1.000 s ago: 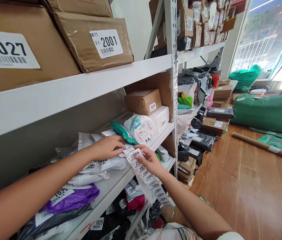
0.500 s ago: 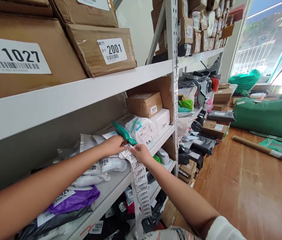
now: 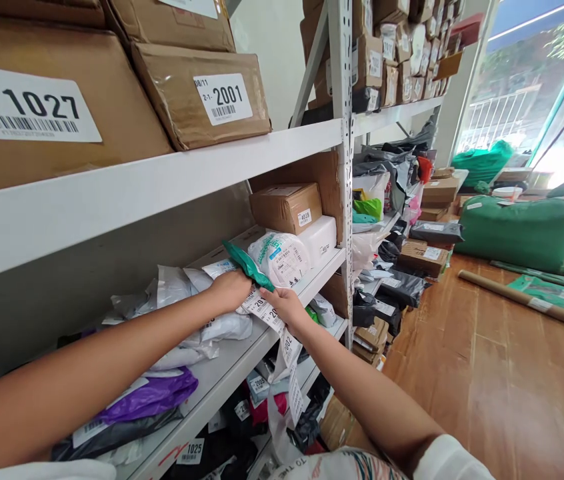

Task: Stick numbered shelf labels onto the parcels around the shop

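My left hand [image 3: 231,288] is closed over the top end of a long strip of numbered labels [image 3: 282,333], pressing it against a white mailer [image 3: 222,327] on the middle shelf [image 3: 232,373]. My right hand [image 3: 286,303] pinches the same strip just below, thumb on top. The strip hangs down past the shelf edge, twisted. A green packet [image 3: 247,263] and a round white parcel [image 3: 282,257] lie just beyond my fingers.
Brown boxes marked 1027 [image 3: 62,113] and 2001 [image 3: 207,93] sit on the upper shelf. A purple mailer [image 3: 152,397] lies near my left forearm. Further racks hold many parcels. On the wooden floor at right lie green sacks [image 3: 517,227] and a cardboard tube [image 3: 527,303].
Both hands slid further into the shelf toward the green packet. The label strip, spread flat a second ago, now hangs twisted and shorter below my right hand.
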The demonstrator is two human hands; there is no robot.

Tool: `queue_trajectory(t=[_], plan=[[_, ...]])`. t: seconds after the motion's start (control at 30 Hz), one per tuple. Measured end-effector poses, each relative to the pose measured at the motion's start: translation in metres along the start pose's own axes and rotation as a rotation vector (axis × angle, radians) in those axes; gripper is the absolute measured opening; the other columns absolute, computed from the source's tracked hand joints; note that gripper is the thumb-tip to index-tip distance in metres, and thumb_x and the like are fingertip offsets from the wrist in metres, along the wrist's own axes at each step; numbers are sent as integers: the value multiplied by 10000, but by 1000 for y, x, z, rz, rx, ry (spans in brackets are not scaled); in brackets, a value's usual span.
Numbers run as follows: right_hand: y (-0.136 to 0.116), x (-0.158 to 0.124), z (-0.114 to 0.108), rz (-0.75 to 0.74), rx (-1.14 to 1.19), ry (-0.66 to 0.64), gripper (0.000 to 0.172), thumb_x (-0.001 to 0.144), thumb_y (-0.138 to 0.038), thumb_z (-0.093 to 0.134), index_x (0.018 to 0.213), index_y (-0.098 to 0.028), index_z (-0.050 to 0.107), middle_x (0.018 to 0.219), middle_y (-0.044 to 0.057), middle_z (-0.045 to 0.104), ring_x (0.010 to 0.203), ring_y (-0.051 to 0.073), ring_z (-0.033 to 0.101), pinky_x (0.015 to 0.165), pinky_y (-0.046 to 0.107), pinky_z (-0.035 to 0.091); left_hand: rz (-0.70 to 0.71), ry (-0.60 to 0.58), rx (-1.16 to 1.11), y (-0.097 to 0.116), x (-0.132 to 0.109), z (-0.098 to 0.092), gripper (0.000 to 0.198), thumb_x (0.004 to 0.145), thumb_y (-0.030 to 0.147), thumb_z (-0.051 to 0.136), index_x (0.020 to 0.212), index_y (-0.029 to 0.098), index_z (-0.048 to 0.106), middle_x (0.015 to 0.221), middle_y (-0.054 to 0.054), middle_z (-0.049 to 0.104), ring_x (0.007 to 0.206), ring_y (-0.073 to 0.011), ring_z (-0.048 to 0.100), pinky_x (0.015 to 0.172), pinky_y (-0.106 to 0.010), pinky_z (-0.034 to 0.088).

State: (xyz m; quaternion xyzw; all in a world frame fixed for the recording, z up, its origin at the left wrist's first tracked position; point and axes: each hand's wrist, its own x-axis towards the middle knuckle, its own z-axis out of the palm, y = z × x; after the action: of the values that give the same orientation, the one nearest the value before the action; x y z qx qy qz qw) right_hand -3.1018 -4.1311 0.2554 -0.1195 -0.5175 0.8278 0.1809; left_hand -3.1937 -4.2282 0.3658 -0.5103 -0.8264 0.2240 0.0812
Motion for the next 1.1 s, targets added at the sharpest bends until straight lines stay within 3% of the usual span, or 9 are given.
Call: queue_trajectory(t=[0.13,0.27,0.4,0.47,0.53,0.63,0.83,0.93,1.1], plan=[[5,-23,-14,173,217,-130,427,477,-449,877,656,-164,615,540,-27,596,485,91,499,471,223,353,-16,28,-10,2,-2,2,311,919,244,428,927,97,701,957,-198,703,906,-301,662,781,-387,497],[13,-44,-32,199,289,-42,464,455,-440,900,566,-166,542,477,-43,565,413,58,441,420,199,317,-106,93,-47,4,-6,1,292,875,295,544,1031,66,637,1037,-196,649,937,-294,652,795,-367,505],[10,-54,-49,32,328,-95,429,556,-420,875,641,-167,540,570,-38,627,460,56,501,443,172,352,-277,446,-177,-10,-16,-10,728,683,374,763,1259,52,456,1250,-213,487,1114,-328,563,903,-412,477],[5,-55,-53,-36,334,-146,392,593,-402,861,697,-176,558,626,-28,661,501,75,552,482,181,405,-82,531,-210,-21,-22,-20,506,743,299,710,1195,161,531,1213,-130,528,1141,-286,538,1011,-431,401],[-3,-53,-51,-89,338,-183,365,614,-387,850,791,-188,601,680,-19,685,555,101,600,552,214,469,275,363,-205,-33,-28,-29,173,838,235,583,1002,241,638,1037,-54,615,1058,-229,562,1042,-405,357],[-13,-42,-35,-139,318,-215,382,653,-423,809,914,-194,651,744,5,703,624,137,637,644,270,508,529,58,-295,-42,-35,-36,163,825,206,551,872,254,699,901,-30,654,919,-194,585,919,-315,412],[-7,-1,19,-178,156,-121,428,605,-573,752,736,-188,618,590,-9,609,549,151,565,562,278,441,171,111,-639,-39,-32,-29,310,927,285,335,912,204,634,894,-14,656,849,-171,593,784,-276,432],[4,16,35,-214,20,-1,443,630,-605,697,671,-184,566,512,-44,493,472,97,417,476,238,317,29,168,-555,-34,-27,-25,335,906,478,411,874,193,584,821,-16,602,775,-187,563,700,-285,426],[14,21,39,-307,-52,154,417,705,-582,635,645,-190,505,526,-59,422,496,83,328,474,224,259,-25,133,-403,-30,-22,-21,338,894,466,412,939,184,593,1012,-74,547,915,-222,570,839,-344,440]])
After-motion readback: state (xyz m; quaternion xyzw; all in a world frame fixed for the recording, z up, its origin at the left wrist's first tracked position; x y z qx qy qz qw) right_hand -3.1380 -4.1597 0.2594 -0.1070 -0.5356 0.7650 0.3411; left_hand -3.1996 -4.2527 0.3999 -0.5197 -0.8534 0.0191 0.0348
